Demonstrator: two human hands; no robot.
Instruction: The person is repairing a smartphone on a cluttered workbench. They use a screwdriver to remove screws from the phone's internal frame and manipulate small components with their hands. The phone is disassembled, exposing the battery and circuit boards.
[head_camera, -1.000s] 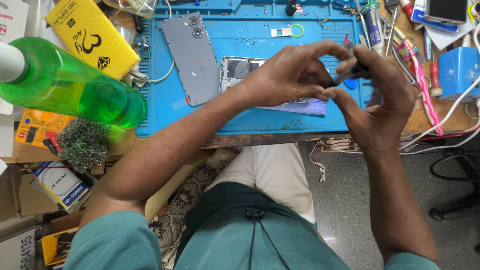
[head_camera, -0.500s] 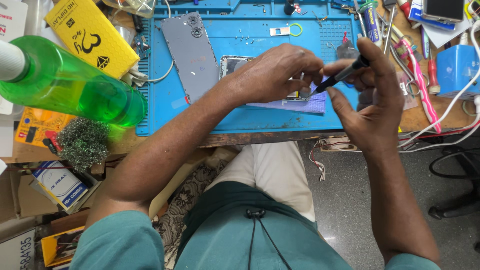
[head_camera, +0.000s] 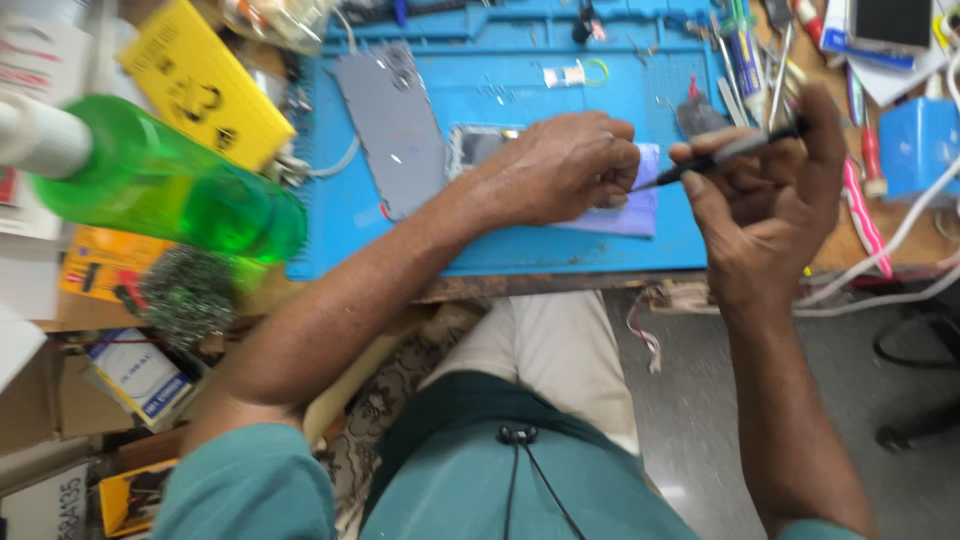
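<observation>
A green translucent plastic bottle lies on its side at the left of the surface, its white neck pointing off the left edge; whatever it holds is too blurred to tell, though the whole body glows green. Just below it sits a tangled ball of wire wool, rough and grey-green. A small blue box stands at the far right, with white cables trailing beneath it.

The blue work mat, smooth and rubbery with a raised rim, covers the middle of the surface. On it lies a flat grey phone back panel, rectangular with rounded corners, tilted slightly. Beside that is the opened phone, its metallic inside showing, resting under the person's left hand, which is curled down onto it, fingers pinched at its right end. A pale lilac cloth peeks out beneath that hand.

The right hand is closed around a slim dark tool, held like a pen, its fine tip pointing left to meet the left hand's fingertips over the phone.

A yellow flat box lies tilted at the upper left, and a cluster of thin tools stands along the mat's upper right edge.
</observation>
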